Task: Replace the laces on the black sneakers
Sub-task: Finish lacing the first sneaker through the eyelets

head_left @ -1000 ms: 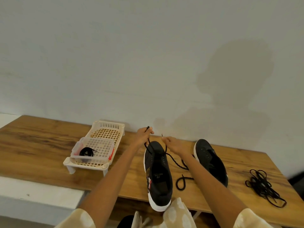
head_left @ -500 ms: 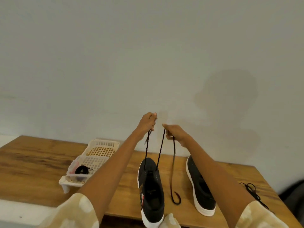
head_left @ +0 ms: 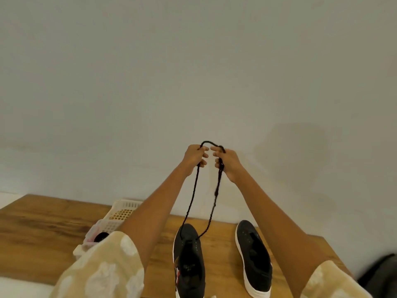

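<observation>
Wooden table (head_left: pixel 38 229), plain grey wall (head_left: pixel 193 72)

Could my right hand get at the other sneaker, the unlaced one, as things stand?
Probably not yet: the right hand grips the lace raised above the table. The unlaced sneaker lies uncovered below that arm, so the way looks free after letting go.

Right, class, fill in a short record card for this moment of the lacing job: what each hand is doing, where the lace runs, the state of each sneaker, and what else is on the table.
left hand: raised, gripping one strand of the lace
right hand: raised, gripping the other strand
lace: black, both strands running down to the toe-end eyelets of the left sneaker
left sneaker: on the table, lace only through the front eyelets
right sneaker: on the table, no lace
table: wooden
basket: white, partly hidden by the left arm
</observation>
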`<state>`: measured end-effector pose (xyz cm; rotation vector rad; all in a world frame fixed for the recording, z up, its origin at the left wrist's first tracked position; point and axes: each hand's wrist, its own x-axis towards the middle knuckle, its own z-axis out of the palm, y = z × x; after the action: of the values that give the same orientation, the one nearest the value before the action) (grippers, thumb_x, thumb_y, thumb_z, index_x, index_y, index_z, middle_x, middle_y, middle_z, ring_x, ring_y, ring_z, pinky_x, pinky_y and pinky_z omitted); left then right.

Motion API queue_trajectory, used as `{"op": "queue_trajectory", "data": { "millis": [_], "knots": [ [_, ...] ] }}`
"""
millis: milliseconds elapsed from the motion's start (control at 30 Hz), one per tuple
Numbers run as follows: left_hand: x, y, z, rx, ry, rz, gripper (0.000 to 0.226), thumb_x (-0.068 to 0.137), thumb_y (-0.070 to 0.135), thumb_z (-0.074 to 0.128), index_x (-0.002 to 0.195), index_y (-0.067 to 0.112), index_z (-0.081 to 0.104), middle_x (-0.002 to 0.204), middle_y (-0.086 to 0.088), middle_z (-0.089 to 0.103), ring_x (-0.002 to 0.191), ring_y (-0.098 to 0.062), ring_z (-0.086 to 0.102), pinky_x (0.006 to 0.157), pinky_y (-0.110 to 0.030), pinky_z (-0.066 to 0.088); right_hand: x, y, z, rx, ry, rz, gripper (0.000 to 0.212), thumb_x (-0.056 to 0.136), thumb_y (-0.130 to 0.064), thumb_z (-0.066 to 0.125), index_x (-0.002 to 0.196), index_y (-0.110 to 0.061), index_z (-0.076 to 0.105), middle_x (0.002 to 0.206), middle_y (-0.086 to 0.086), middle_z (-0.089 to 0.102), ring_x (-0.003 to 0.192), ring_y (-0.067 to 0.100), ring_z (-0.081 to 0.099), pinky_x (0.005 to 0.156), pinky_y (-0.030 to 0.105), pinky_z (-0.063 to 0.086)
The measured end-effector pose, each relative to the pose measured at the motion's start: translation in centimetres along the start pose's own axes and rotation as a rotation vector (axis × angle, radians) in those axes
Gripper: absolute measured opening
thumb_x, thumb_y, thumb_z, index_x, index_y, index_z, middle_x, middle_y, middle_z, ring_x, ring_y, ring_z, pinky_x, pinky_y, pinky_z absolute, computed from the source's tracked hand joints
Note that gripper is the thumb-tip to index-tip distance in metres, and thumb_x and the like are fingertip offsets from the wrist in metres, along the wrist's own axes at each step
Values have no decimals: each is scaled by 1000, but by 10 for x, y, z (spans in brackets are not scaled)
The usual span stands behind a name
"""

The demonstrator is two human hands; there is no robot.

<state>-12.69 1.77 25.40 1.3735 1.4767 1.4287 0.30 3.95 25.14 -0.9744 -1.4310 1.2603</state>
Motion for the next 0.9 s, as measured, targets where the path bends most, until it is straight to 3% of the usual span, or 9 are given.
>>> {"op": "queue_trajectory", "data": {
  "millis": [100, 300, 400, 467, 533, 600, 667, 733, 900],
  "knots": [
    [-11, -31, -6, 114, 2, -37, 28, 100, 21, 42, 107, 7, 65, 70, -1, 54, 52, -12, 41, 46, -20, 31, -8, 38, -2, -407, -24, -5, 30, 95, -4, 40, 116, -3, 63, 80, 5, 53, 53, 13, 40, 48, 22, 32],
    [-33, -135, -20, 496, -116, -229, 17, 92, 21, 56, 85, 6, 62, 70, -7, 56, 64, -21, 51, 64, -29, 39, -23, 133, -9, -1077, -280, 59, 33, 100, -23, 40, 115, -1, 60, 110, 17, 64, 93, 31, 59, 74, 36, 44],
    [-52, -188, -20, 671, -152, -329, 16, 94, 12, 45, 87, 4, 57, 85, -13, 60, 77, -25, 55, 68, -32, 42, -34, 176, -7, -1130, -357, 120, 30, 100, -26, 42, 104, -2, 61, 101, 14, 63, 95, 31, 58, 68, 29, 38],
    [-65, -221, -19, 757, -166, -383, 23, 93, 11, 40, 73, 10, 51, 78, -6, 54, 76, -23, 52, 70, -32, 42, -40, 200, -6, -1150, -374, 178, 34, 101, -32, 38, 87, -9, 59, 91, 6, 61, 106, 32, 57, 64, 25, 40],
    [-72, -244, -16, 800, -213, -415, 24, 95, 20, 40, 79, 13, 58, 86, -5, 59, 81, -20, 55, 74, -31, 45, -44, 221, -8, -1100, -380, 265, 43, 102, -39, 31, 115, -10, 60, 120, 10, 60, 124, 30, 48, 90, 30, 43],
    [-72, -265, -13, 790, -249, -413, 29, 96, 24, 40, 116, 16, 59, 114, -7, 63, 101, -24, 60, 84, -33, 48, -48, 236, -9, -1030, -359, 341, 51, 103, -40, 27, 141, -9, 41, 146, 12, 42, 135, 28, 37, 109, 36, 31],
    [-71, -276, -10, 779, -296, -385, 31, 93, 14, 45, 123, 15, 54, 116, -8, 61, 106, -26, 59, 84, -33, 48, -51, 248, -10, -998, -369, 351, 47, 104, -33, 29, 144, -9, 36, 148, 11, 39, 135, 27, 37, 108, 34, 30],
    [-72, -285, -7, 797, -317, -368, 21, 89, 12, 52, 109, 12, 59, 102, -8, 62, 99, -25, 61, 77, -30, 47, -53, 255, -8, -963, -388, 321, 44, 103, -28, 35, 142, -8, 39, 145, 10, 43, 131, 27, 42, 102, 31, 35],
    [-75, -302, -5, 778, -190, -353, 21, 88, 30, 62, 103, 14, 61, 100, -2, 64, 96, -19, 61, 79, -30, 46, -55, 265, 7, -760, -379, 261, 42, 92, -40, 56, 120, -9, 57, 121, 7, 60, 107, 21, 57, 91, 34, 47]
  ]
}}
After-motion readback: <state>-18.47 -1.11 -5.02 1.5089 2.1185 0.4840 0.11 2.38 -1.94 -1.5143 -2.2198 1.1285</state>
